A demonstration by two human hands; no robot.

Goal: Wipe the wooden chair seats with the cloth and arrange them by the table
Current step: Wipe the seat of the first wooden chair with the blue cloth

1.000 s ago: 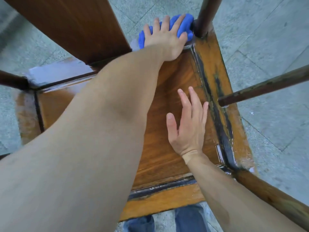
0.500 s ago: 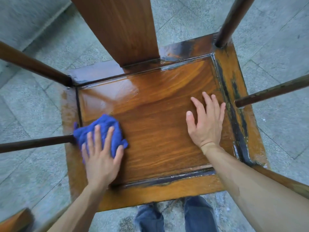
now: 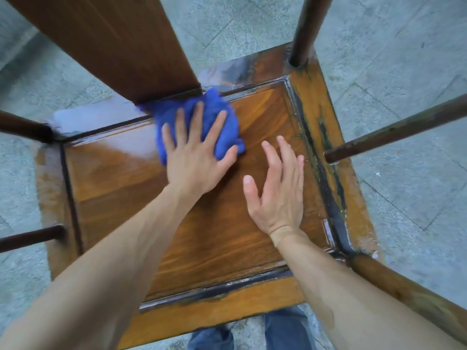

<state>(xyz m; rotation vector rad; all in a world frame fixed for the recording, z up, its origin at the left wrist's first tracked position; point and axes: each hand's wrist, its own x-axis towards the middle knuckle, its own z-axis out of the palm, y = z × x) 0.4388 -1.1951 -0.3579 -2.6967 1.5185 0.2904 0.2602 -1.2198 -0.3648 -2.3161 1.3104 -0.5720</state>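
I look straight down on a wooden chair seat (image 3: pixel 121 188), glossy brown with a darker worn frame. My left hand (image 3: pixel 195 152) lies flat with spread fingers on a crumpled blue cloth (image 3: pixel 222 109), pressing it onto the back middle of the seat, just below the broad back splat (image 3: pixel 113 44). My right hand (image 3: pixel 276 190) rests on the right half of the seat, fingers apart and slightly lifted, holding nothing. The cloth touches the foot of the splat.
Dark round posts and armrest rails stand around the seat: one at the back right (image 3: pixel 305 31), one rail at the right (image 3: pixel 394 130), others at the left (image 3: pixel 22 127). Grey stone paving (image 3: pixel 404 46) surrounds the chair. Jeans-clad legs (image 3: pixel 285 329) show below the front edge.
My left hand swept the cloth from the back right corner to the front left, and has now carried it back up to the middle of the seat's rear. The right hand stayed on the right side.
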